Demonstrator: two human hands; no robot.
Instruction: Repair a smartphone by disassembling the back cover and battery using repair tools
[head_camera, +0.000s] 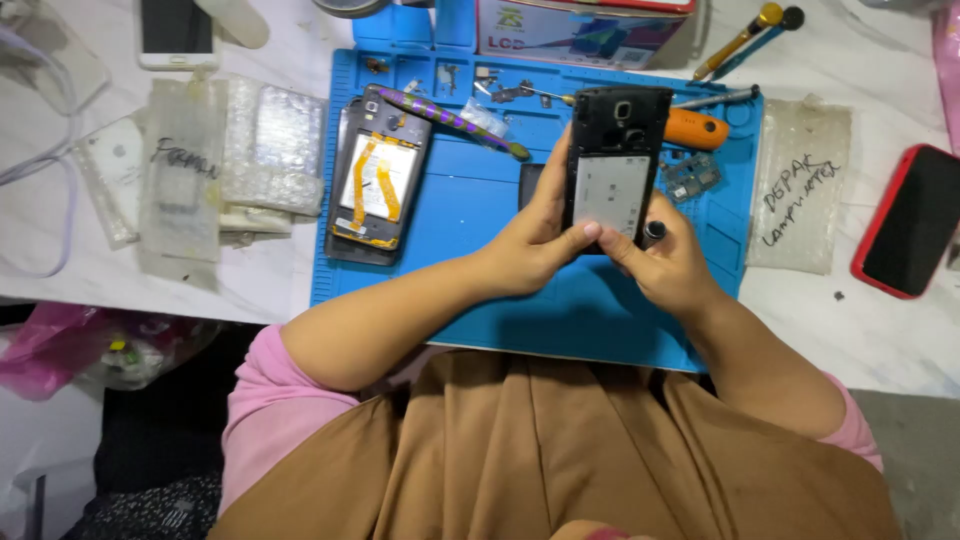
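**Both hands on an opened phone**

From the left we see bubble-wrap packets (215, 165), then a second opened phone (378, 185) on the blue mat (480, 300). Our left hand (530, 245) and right hand (665, 265) grasp the black phone frame (615, 160) above mid-mat; a red-cased phone (910, 220) lies rightmost.

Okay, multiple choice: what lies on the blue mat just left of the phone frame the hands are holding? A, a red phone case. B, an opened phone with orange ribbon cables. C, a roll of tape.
B: an opened phone with orange ribbon cables lies on the blue mat, left of the black phone frame held by both hands.
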